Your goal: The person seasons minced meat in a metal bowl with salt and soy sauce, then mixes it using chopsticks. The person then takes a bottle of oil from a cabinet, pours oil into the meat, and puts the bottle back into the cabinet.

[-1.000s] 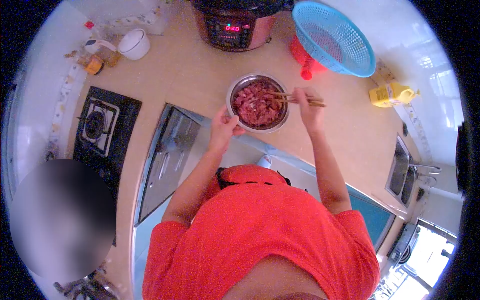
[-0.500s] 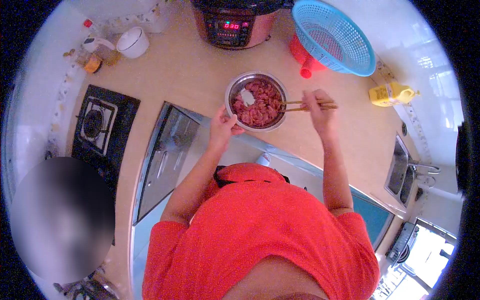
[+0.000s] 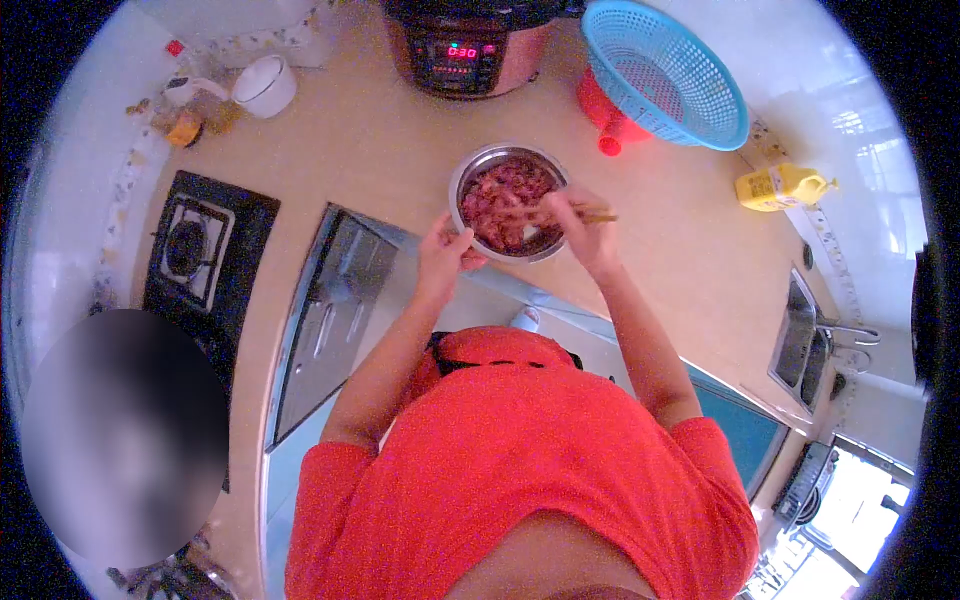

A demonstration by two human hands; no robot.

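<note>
A round metal bowl (image 3: 461, 174) stands on the counter in front of me, with pieces of raw red meat (image 3: 505, 195) inside. Gripping the bowl's rim at its near left side is my left hand (image 3: 444, 258), thumb over the edge. My right hand (image 3: 585, 228) is closed around a pair of wooden chopsticks (image 3: 603, 214) at the bowl's right rim. Their tips reach into the meat and are partly blurred. A small white patch shows among the meat near the bowl's lower right.
Behind the bowl is an electric pressure cooker (image 3: 475, 65) with a lit display. A blue plastic basket (image 3: 665, 75) rests on a red container (image 3: 613, 125). A yellow bottle (image 3: 775, 188) and sink (image 3: 800, 345) are right; a gas stove (image 3: 200, 250) and white bowl (image 3: 266, 87) left.
My right hand has moved left with the chopsticks, from beside the bowl to over its rim. The meat has shifted, and the white patch moved from upper left to lower right. My left hand stays put.
</note>
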